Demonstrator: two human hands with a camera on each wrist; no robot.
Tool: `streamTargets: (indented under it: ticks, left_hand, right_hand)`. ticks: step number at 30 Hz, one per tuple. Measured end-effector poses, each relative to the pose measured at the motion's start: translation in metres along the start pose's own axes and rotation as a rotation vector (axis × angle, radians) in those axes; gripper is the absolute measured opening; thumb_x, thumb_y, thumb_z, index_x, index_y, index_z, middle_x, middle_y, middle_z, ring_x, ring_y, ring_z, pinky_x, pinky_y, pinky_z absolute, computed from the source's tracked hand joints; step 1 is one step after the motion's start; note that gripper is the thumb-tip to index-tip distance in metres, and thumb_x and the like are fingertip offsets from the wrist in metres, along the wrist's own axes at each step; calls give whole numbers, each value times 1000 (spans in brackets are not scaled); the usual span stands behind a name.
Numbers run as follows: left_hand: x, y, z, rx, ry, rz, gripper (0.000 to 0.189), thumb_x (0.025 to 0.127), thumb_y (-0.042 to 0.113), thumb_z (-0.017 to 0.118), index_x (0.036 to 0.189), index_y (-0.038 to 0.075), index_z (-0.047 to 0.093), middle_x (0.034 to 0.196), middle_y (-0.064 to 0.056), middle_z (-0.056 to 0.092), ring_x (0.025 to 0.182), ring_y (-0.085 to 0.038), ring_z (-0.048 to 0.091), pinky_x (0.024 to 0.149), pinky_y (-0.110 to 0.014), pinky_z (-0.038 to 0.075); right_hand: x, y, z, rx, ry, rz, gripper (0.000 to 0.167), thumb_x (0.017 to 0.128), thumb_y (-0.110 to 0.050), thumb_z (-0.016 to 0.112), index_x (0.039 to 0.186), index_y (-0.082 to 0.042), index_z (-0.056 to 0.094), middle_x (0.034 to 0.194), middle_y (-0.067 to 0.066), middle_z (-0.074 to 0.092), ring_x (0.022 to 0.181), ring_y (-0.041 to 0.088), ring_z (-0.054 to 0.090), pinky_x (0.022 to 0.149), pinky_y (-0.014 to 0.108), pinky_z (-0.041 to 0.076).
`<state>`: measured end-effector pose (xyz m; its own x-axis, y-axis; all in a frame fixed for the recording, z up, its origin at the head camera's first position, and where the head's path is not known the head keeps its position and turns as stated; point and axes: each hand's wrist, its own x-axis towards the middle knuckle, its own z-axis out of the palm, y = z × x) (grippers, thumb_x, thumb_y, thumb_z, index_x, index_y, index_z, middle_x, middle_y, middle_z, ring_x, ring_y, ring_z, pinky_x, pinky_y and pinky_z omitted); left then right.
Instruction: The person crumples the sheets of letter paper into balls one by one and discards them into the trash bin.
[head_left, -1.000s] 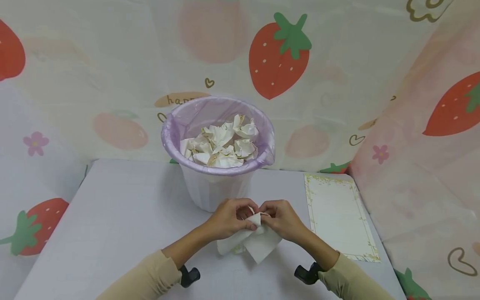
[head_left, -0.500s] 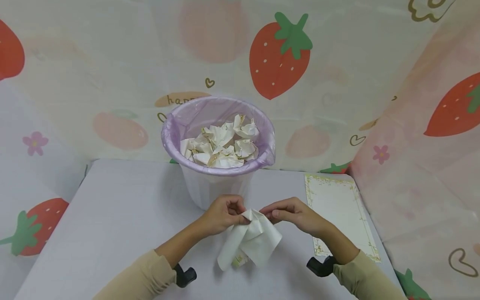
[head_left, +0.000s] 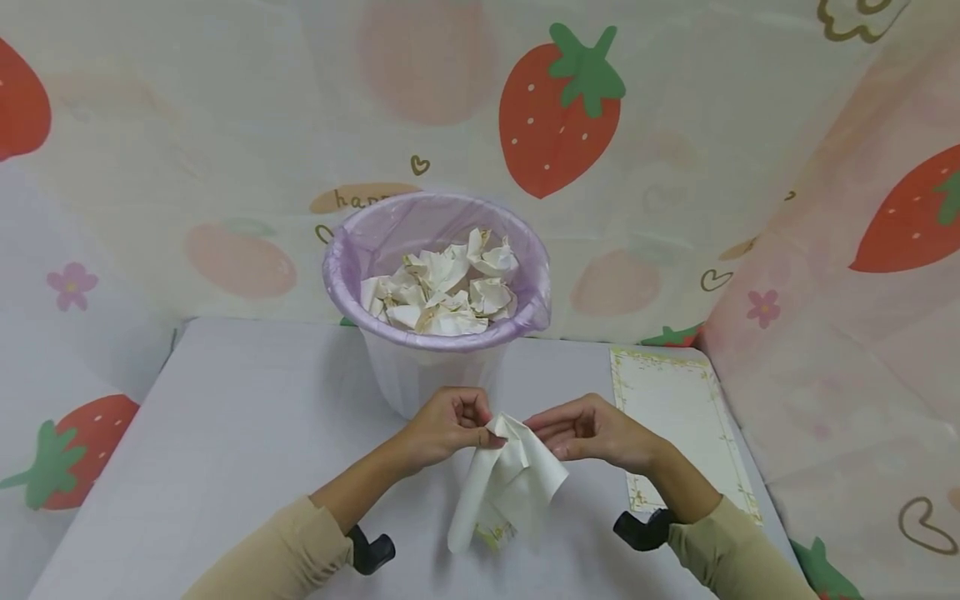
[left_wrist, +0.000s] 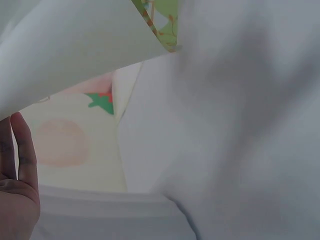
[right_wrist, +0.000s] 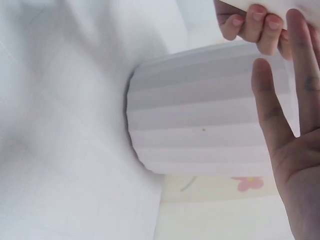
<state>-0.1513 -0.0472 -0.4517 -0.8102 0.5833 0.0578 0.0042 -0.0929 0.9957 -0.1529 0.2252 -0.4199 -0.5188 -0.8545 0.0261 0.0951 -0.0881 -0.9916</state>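
A white paper sheet [head_left: 510, 483], bent and creased, hangs over the table in front of the bin. Its top is pinched between the thumb and fingers of my left hand [head_left: 442, 429]. Part of a green-and-yellow printed pattern shows at its lower end. My right hand [head_left: 600, 433] has its fingers extended, tips at the sheet's upper right edge and the thumb apart from the fingers. In the right wrist view, the right hand [right_wrist: 302, 175] shows spread fingers beneath the paper, with the left hand's fingertips beyond.
A white bin [head_left: 427, 383] with a purple liner [head_left: 341, 287] stands behind the hands. Inside are several crumpled paper balls [head_left: 442, 271]. A flat sheet with a gold floral border [head_left: 678, 417] lies at the table's right side. Strawberry-printed cloth [head_left: 675, 167] surrounds the table.
The right hand has let go of the paper and moved slightly right, its fingers straightening. The left hand has shifted a little left and keeps its pinch. The sheet hangs looser and lower.
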Motion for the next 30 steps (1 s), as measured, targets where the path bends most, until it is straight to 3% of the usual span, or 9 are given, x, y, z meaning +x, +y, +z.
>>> streamTargets:
  ticks: [7,11,16,24,30]
  left_hand:
    - [1,0,3,-7,-9,0,21,81,-7,75,80,-5,54,77,-2,67,73,-10,65,65,-22,54]
    - [1,1,7,1,-22,-15,19,80,-5,76,81,-5,56,77,-1,67,74,-11,66,66,-22,54]
    - [2,-3,9,11,3,-5,22,80,-6,77,78,-5,56,73,-2,67,70,-10,64,62,-21,52]
    - [-1,-5,15,40,12,62,12,81,-10,71,80,-9,59,74,-6,67,68,-10,66,62,-20,54]
    - [-2,-4,18,56,64,58,10,82,-11,69,80,-12,59,77,-10,67,69,-10,67,63,-21,55]
  right_hand:
    - [3,-3,9,-42,46,-23,45,91,6,66,130,21,48,122,11,69,110,23,67,87,35,56]
    - [9,-4,17,-138,87,-17,52,87,1,74,131,16,51,123,14,67,107,26,68,85,39,57]
    - [16,-2,27,-271,208,-7,54,82,-1,80,130,9,57,122,20,65,98,25,70,79,39,59]
    - [23,8,38,-543,345,-54,25,84,-9,80,107,-3,71,99,8,72,81,19,70,77,34,58]
    - [26,12,40,-622,376,-90,15,87,-3,76,100,-5,70,93,7,72,77,15,69,76,33,57]
